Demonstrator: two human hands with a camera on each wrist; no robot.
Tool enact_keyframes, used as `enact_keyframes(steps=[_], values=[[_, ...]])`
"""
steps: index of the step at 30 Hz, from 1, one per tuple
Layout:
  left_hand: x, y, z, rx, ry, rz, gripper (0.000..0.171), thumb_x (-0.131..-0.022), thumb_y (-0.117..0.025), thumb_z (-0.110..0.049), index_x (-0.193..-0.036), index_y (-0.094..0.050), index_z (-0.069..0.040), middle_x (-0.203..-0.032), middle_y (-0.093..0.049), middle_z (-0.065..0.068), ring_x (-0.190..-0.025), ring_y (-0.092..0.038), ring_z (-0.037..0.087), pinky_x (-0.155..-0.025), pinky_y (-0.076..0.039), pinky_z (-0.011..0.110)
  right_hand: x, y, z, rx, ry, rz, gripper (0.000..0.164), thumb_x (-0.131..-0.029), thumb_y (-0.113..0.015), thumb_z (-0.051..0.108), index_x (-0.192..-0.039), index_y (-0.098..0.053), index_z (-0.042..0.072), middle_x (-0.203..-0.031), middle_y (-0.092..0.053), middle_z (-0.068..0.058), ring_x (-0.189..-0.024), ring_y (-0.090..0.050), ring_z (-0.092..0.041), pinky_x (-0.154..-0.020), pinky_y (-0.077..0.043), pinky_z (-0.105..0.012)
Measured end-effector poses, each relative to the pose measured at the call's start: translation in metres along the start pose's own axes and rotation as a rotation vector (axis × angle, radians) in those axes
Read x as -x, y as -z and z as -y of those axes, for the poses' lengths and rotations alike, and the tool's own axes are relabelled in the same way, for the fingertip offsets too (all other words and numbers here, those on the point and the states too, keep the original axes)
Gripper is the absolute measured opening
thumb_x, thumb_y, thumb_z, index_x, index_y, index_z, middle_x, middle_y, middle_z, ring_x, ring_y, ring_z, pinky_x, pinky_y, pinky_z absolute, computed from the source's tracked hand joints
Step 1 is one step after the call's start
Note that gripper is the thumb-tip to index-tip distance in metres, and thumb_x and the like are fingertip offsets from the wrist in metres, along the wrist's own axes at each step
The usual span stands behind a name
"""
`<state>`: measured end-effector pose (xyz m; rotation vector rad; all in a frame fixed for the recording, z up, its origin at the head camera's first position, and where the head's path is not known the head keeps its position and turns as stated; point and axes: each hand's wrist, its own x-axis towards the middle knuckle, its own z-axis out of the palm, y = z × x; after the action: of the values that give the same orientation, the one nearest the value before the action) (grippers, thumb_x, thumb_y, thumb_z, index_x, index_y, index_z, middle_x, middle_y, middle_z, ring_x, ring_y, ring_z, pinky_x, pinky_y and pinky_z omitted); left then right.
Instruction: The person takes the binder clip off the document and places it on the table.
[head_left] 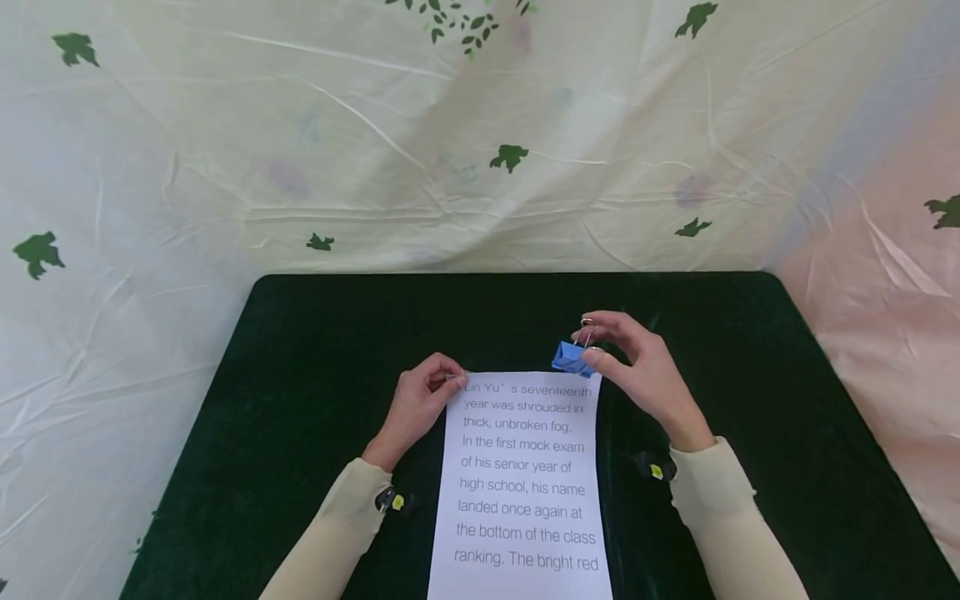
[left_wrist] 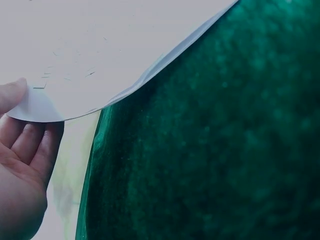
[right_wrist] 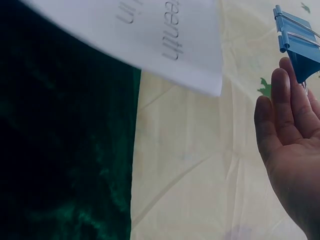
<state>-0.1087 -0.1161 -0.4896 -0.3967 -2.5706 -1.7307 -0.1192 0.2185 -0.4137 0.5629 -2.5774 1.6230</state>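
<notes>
Printed sheets of paper (head_left: 525,492) show large English text, and the left wrist view shows several layered edges (left_wrist: 165,62). At the top left corner of the paper, my left hand (head_left: 422,404) pinches it between thumb and fingers. My right hand (head_left: 645,367) holds a blue binder clip (head_left: 572,358) by its silver wire handles, close to the paper's top right corner. In the right wrist view the clip (right_wrist: 300,42) appears apart from the paper corner (right_wrist: 212,85). The tips of my right fingers are partly hidden behind the clip in that view.
A dark green cloth-covered table (head_left: 300,400) lies under the hands, with rounded far corners. Behind it hangs a pale curtain (head_left: 375,167) with green leaf and bird shapes. Small dark devices with yellow marks (head_left: 390,500) sit at both wrists.
</notes>
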Motion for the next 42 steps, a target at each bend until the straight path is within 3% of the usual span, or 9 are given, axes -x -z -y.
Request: enact_keyframes(steps=[10, 12, 17, 24, 29, 32, 38, 42], values=[[-0.001, -0.001, 0.001, -0.002, 0.000, -0.016, 0.004, -0.102, -0.068, -0.015, -0.105, -0.066, -0.017, -0.113, -0.077, -0.002, -0.085, -0.068, 0.013, -0.075, -0.054, 0.030, 0.016, 0.013, -0.009, 0.026, -0.071, -0.007, 0.045, -0.102, -0.067, 0.017, -0.144, -0.054, 0.011, -0.129, -0.068, -0.011, -0.125, -0.058, -0.027, -0.111, -0.036, -0.067], [-0.001, -0.002, 0.002, -0.002, 0.000, -0.030, 0.004, -0.102, -0.068, -0.017, -0.105, -0.067, -0.016, -0.115, -0.077, -0.003, -0.088, -0.068, 0.013, -0.077, -0.053, 0.031, 0.019, 0.016, -0.012, 0.037, -0.080, -0.004, 0.046, -0.102, -0.067, 0.018, -0.145, -0.053, 0.009, -0.130, -0.067, -0.011, -0.125, -0.058, -0.027, -0.110, -0.036, -0.067], [-0.002, -0.002, 0.002, -0.007, 0.015, -0.066, 0.006, -0.102, -0.069, -0.019, -0.105, -0.069, -0.014, -0.116, -0.076, -0.005, -0.092, -0.066, 0.015, -0.080, -0.052, 0.033, 0.024, 0.023, -0.017, 0.057, -0.100, 0.010, 0.047, -0.102, -0.067, 0.020, -0.145, -0.052, 0.008, -0.129, -0.067, -0.010, -0.122, -0.058, -0.013, -0.109, -0.036, -0.068], [-0.002, -0.004, 0.001, -0.008, 0.027, -0.077, 0.005, -0.101, -0.070, -0.017, -0.104, -0.069, -0.014, -0.113, -0.076, -0.003, -0.091, -0.066, 0.015, -0.080, -0.053, 0.031, 0.032, 0.029, -0.025, 0.082, -0.145, 0.045, 0.047, -0.103, -0.066, 0.023, -0.145, -0.052, 0.008, -0.129, -0.066, -0.013, -0.126, -0.056, -0.034, -0.106, -0.039, -0.068], [-0.003, -0.004, 0.001, -0.019, 0.030, -0.091, 0.005, -0.100, -0.070, -0.014, -0.104, -0.070, -0.017, -0.111, -0.075, -0.004, -0.090, -0.065, 0.015, -0.079, -0.053, 0.032, 0.038, 0.032, -0.033, 0.094, -0.185, 0.085, 0.048, -0.103, -0.066, 0.027, -0.145, -0.051, 0.010, -0.131, -0.066, -0.011, -0.127, -0.056, -0.033, -0.106, -0.040, -0.065], [-0.003, -0.004, 0.001, -0.030, 0.040, -0.098, 0.004, -0.101, -0.070, -0.016, -0.104, -0.071, -0.019, -0.109, -0.074, -0.004, -0.088, -0.064, 0.016, -0.078, -0.053, 0.033, 0.042, 0.034, -0.038, 0.103, -0.203, 0.111, 0.047, -0.104, -0.065, 0.027, -0.146, -0.050, 0.011, -0.132, -0.066, -0.010, -0.126, -0.056, -0.030, -0.106, -0.042, -0.059], [-0.004, -0.004, 0.002, -0.045, 0.064, -0.108, 0.003, -0.101, -0.070, -0.018, -0.104, -0.071, -0.018, -0.107, -0.074, -0.003, -0.087, -0.063, 0.017, -0.078, -0.051, 0.036, 0.047, 0.036, -0.052, 0.125, -0.208, 0.180, 0.046, -0.105, -0.063, 0.026, -0.146, -0.051, 0.011, -0.131, -0.067, -0.007, -0.121, -0.060, -0.018, -0.100, -0.045, -0.022], [-0.005, -0.004, 0.003, -0.050, 0.071, -0.109, 0.003, -0.101, -0.070, -0.018, -0.104, -0.071, -0.018, -0.106, -0.074, -0.002, -0.087, -0.062, 0.018, -0.079, -0.051, 0.037, 0.047, 0.037, -0.061, 0.127, -0.215, 0.236, 0.046, -0.106, -0.062, 0.027, -0.146, -0.051, 0.009, -0.130, -0.068, -0.007, -0.118, -0.062, -0.019, -0.094, -0.048, -0.019]])
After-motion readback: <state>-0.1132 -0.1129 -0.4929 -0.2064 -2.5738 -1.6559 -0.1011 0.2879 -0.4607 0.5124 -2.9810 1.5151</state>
